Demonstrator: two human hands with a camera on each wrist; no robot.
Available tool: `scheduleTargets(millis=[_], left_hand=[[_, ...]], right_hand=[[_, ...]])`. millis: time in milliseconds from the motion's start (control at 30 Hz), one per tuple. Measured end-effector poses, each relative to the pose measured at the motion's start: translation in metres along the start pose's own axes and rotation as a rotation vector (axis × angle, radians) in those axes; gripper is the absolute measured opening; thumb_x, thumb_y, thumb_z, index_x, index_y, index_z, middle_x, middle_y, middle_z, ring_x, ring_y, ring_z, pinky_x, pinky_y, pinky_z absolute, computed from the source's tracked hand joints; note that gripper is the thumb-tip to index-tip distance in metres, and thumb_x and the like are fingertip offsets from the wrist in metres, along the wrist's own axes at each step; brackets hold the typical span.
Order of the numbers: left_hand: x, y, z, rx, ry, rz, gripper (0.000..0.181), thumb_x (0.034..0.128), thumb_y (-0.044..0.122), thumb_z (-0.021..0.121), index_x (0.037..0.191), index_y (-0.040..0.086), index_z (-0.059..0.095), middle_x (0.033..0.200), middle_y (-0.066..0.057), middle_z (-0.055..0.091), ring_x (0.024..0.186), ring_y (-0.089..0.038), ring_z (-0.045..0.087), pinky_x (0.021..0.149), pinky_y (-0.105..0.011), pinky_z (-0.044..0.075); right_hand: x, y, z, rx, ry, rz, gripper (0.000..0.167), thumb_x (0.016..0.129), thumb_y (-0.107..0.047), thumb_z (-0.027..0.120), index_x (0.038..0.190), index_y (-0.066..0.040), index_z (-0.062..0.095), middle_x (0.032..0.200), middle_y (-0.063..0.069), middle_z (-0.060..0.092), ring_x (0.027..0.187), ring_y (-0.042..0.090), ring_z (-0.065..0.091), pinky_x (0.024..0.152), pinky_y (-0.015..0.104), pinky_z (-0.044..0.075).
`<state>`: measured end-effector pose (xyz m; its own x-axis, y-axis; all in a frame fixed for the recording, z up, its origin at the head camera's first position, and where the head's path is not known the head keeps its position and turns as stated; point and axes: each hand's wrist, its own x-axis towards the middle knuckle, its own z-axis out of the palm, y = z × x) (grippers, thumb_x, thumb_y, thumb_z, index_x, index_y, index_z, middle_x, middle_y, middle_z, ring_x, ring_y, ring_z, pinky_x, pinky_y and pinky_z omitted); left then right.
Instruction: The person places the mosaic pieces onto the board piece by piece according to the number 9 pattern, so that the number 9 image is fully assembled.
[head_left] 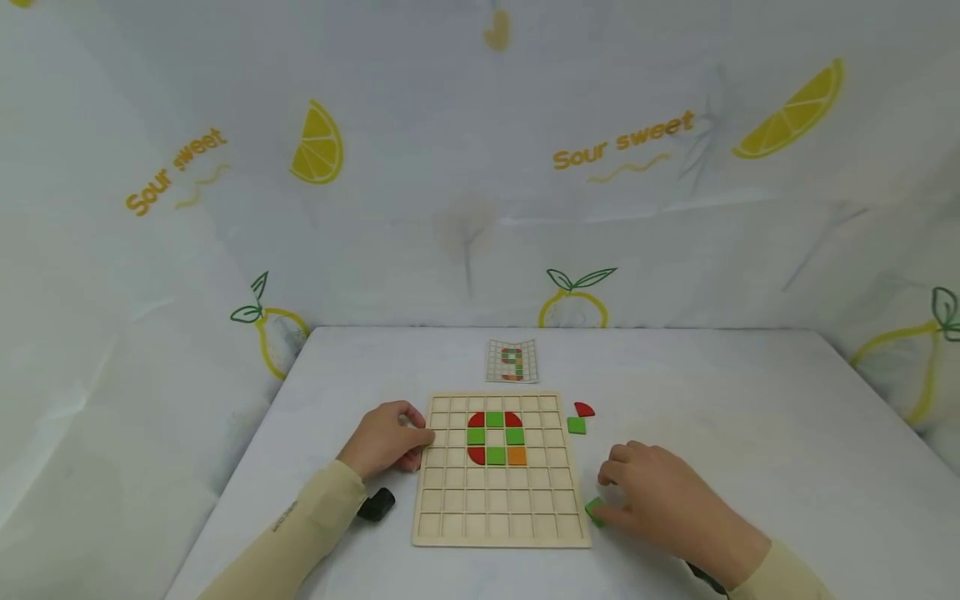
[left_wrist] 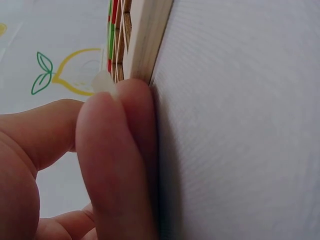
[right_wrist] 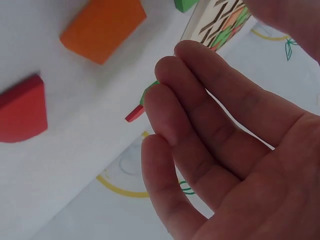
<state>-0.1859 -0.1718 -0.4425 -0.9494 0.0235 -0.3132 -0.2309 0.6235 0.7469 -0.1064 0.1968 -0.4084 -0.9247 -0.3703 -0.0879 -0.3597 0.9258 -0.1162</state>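
A pale wooden grid board (head_left: 498,502) lies on the table, with a ring of red and green tiles and one orange tile (head_left: 517,456) in its upper half. At the board's left edge, the left hand (head_left: 382,439) grips the rim between thumb and finger; the left wrist view shows these fingertips (left_wrist: 117,150) against the board's side (left_wrist: 150,40). The right hand (head_left: 667,500), fingers loosely extended, is over the table right of the board, its thumb at a green tile (head_left: 595,512). In the right wrist view an orange piece (right_wrist: 104,29) and a red piece (right_wrist: 22,111) lie beside the hand (right_wrist: 225,135).
A small pattern card (head_left: 512,362) lies behind the board. Right of the board's upper corner are a red quarter-round piece (head_left: 584,409) and a green square (head_left: 577,426). A black object (head_left: 377,505) is by the left wrist. A lemon-printed white sheet hangs behind the table.
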Motion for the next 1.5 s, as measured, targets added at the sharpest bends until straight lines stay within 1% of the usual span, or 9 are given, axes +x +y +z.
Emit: scheduleTargets(millis=[200,333,433,533,667,900,1067,1267,1500], left_hand=[[-0.001,-0.003,-0.002,-0.010,0.008,0.004,0.020,0.0949,0.024,0.080,0.106,0.011,0.069,0.072,-0.006,0.073,0.054,-0.014,0.068,0.056,-0.027,0.054],[-0.001,-0.004,-0.004,-0.012,0.014,0.000,0.020,0.0950,0.024,0.080,0.105,0.012,0.069,0.071,-0.006,0.072,0.054,-0.013,0.067,0.055,-0.027,0.054],[-0.001,-0.004,-0.005,-0.016,0.014,-0.004,0.020,0.0950,0.024,0.080,0.106,0.011,0.069,0.072,-0.006,0.073,0.054,-0.013,0.068,0.056,-0.027,0.055],[0.000,-0.005,-0.005,-0.018,0.012,-0.005,0.020,0.0949,0.024,0.080,0.106,0.011,0.069,0.073,-0.006,0.073,0.055,-0.014,0.068,0.056,-0.027,0.055],[0.001,-0.006,-0.004,-0.016,0.009,-0.010,0.020,0.0947,0.025,0.080,0.106,0.011,0.070,0.073,-0.006,0.073,0.056,-0.014,0.069,0.056,-0.027,0.055],[0.002,-0.006,-0.002,-0.011,0.004,-0.004,0.021,0.0943,0.025,0.080,0.106,0.012,0.069,0.074,-0.005,0.073,0.056,-0.013,0.069,0.056,-0.027,0.056],[0.002,-0.005,-0.003,-0.014,-0.004,-0.003,0.021,0.0945,0.025,0.080,0.106,0.012,0.069,0.073,-0.005,0.073,0.056,-0.013,0.069,0.056,-0.026,0.055],[0.002,-0.004,-0.002,-0.010,-0.007,-0.001,0.020,0.0946,0.025,0.080,0.106,0.012,0.069,0.074,-0.005,0.073,0.056,-0.013,0.069,0.056,-0.027,0.056],[0.002,-0.002,-0.001,-0.011,-0.005,0.002,0.021,0.0946,0.025,0.080,0.106,0.012,0.069,0.075,-0.005,0.073,0.057,-0.014,0.069,0.056,-0.027,0.056]], right_hand=[[-0.006,0.000,0.010,0.000,0.041,-0.051,0.029,0.078,-0.049,0.093,0.087,-0.026,0.077,0.076,-0.019,0.053,0.073,0.002,0.041,0.071,0.028,0.046],[-0.008,0.003,0.016,0.020,0.077,-0.099,0.026,0.079,-0.041,0.093,0.085,-0.025,0.074,0.072,-0.018,0.044,0.071,0.002,0.037,0.066,0.025,0.039],[-0.008,0.004,0.018,0.031,0.093,-0.119,0.025,0.079,-0.037,0.094,0.084,-0.025,0.073,0.072,-0.018,0.043,0.070,0.002,0.037,0.065,0.024,0.037],[-0.006,0.002,0.018,0.020,0.082,-0.095,0.026,0.078,-0.042,0.094,0.084,-0.026,0.073,0.075,-0.020,0.047,0.072,0.001,0.038,0.067,0.025,0.040],[-0.002,-0.002,0.018,0.000,0.041,-0.046,0.029,0.077,-0.049,0.093,0.084,-0.029,0.074,0.079,-0.021,0.055,0.076,0.002,0.042,0.072,0.029,0.047],[0.001,0.000,0.016,-0.013,0.043,-0.011,0.023,0.079,-0.032,0.094,0.080,-0.027,0.072,0.077,-0.018,0.054,0.074,0.005,0.043,0.071,0.029,0.047],[0.006,0.004,0.016,-0.008,0.022,0.012,0.021,0.080,-0.029,0.094,0.082,-0.026,0.074,0.079,-0.017,0.056,0.075,0.006,0.045,0.073,0.030,0.049],[0.010,0.006,0.012,-0.007,0.038,-0.007,0.019,0.081,-0.027,0.092,0.083,-0.025,0.074,0.081,-0.016,0.058,0.076,0.006,0.047,0.074,0.032,0.052],[0.018,0.000,-0.003,-0.015,0.081,-0.066,0.014,0.085,-0.027,0.090,0.089,-0.024,0.077,0.085,-0.014,0.063,0.080,0.006,0.051,0.078,0.033,0.054]])
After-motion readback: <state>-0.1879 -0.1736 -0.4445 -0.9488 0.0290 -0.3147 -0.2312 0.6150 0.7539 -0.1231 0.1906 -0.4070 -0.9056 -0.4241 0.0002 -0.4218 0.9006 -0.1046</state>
